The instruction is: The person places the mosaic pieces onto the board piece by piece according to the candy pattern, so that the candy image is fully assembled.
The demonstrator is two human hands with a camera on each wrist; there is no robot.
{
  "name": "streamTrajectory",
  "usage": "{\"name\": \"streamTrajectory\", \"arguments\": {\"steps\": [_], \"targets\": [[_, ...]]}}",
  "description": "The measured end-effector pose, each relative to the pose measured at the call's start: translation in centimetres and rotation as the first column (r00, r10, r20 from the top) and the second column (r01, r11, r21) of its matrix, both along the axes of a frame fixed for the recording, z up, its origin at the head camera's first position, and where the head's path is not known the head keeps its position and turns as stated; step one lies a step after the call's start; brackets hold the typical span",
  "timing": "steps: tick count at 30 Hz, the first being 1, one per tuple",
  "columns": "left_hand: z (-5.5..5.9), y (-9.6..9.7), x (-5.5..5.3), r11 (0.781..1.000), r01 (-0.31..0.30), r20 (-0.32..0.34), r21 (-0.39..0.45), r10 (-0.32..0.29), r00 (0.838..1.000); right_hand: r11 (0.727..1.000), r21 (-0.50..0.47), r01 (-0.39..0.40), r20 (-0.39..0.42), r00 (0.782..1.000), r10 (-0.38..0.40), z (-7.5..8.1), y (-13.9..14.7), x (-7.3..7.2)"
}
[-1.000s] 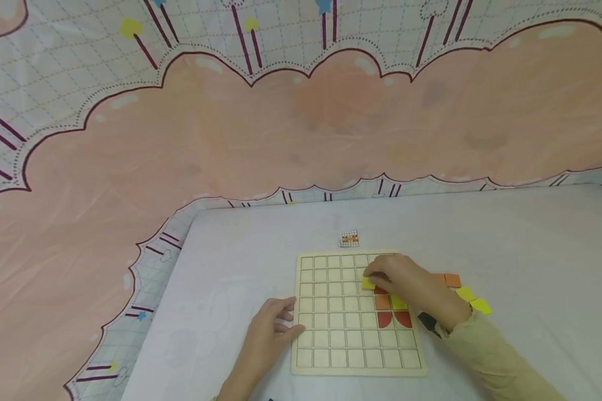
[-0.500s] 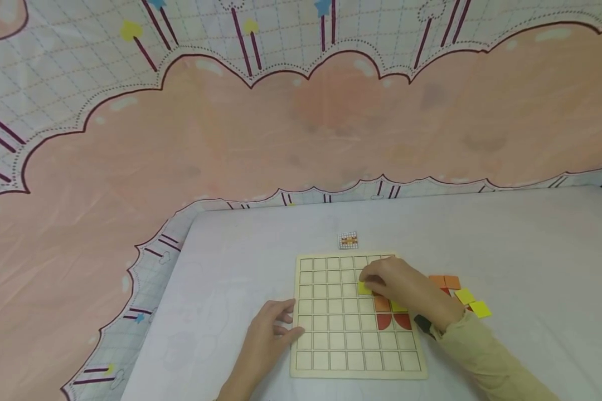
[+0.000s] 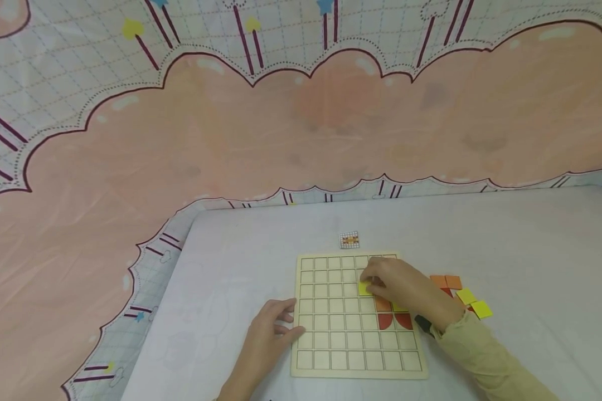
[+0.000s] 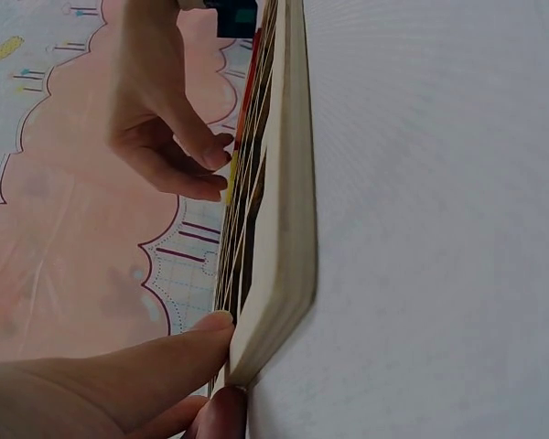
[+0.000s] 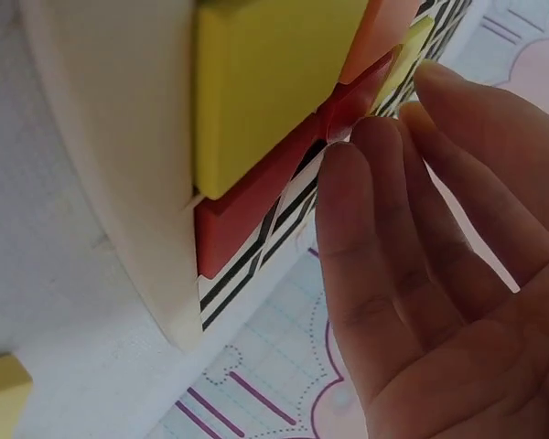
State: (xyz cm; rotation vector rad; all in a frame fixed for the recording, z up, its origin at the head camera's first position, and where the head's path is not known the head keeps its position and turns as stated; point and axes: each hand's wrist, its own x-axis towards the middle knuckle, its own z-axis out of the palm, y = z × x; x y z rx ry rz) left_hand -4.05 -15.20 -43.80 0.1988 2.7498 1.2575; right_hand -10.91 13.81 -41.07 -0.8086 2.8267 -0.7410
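Note:
A pale wooden grid board (image 3: 331, 356) lies on the white table. My left hand (image 3: 272, 331) holds its left edge; in the left wrist view the thumb (image 4: 210, 334) overlaps the rim. My right hand (image 3: 398, 287) pinches a yellow square tile (image 3: 363, 289) at a cell in the upper right half of the board. In the right wrist view, the fingertips (image 5: 348, 165) stand close by that yellow tile (image 5: 408, 59) and a red piece (image 5: 359, 96). An orange tile (image 3: 383, 304) and two red rounded pieces (image 3: 385, 321) sit in nearby cells. The right hand partly hides other pieces.
Loose orange tiles (image 3: 453, 282), yellow tiles (image 3: 480, 309) and partly covered red pieces lie right of the board. Beyond its far edge is a small pattern card (image 3: 349, 240). A cloud-patterned curtain (image 3: 281, 128) hangs behind the table.
My right hand has shifted slightly left and nearer with the yellow tile, which now sits at a grid cell. During the last half second it has hardly moved. The left hand stays at the board.

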Motion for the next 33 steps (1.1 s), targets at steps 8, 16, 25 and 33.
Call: {"name": "streamTrajectory", "arguments": {"steps": [8,16,25,33], "targets": [[0.0,-0.1,0.1,1.0,0.008,-0.01,0.018,-0.008,1.0,1.0,0.012,-0.015,0.025,1.0,0.015,-0.1,-0.2,0.0],[-0.2,-0.2,0.0,0.999,0.015,-0.022,0.034,-0.014,1.0,1.0,0.015,0.016,-0.001,1.0,-0.016,0.5,0.7,0.3],[-0.3,-0.2,-0.1,0.999,0.02,-0.027,0.042,-0.019,0.999,1.0,-0.022,0.013,-0.029,1.0,-0.014,0.9,3.0,0.5],[-0.1,-0.2,-0.1,0.999,0.021,-0.028,0.039,-0.02,0.999,0.996,0.006,0.094,0.097,0.991,-0.094,2.1,4.0,0.8]]}}
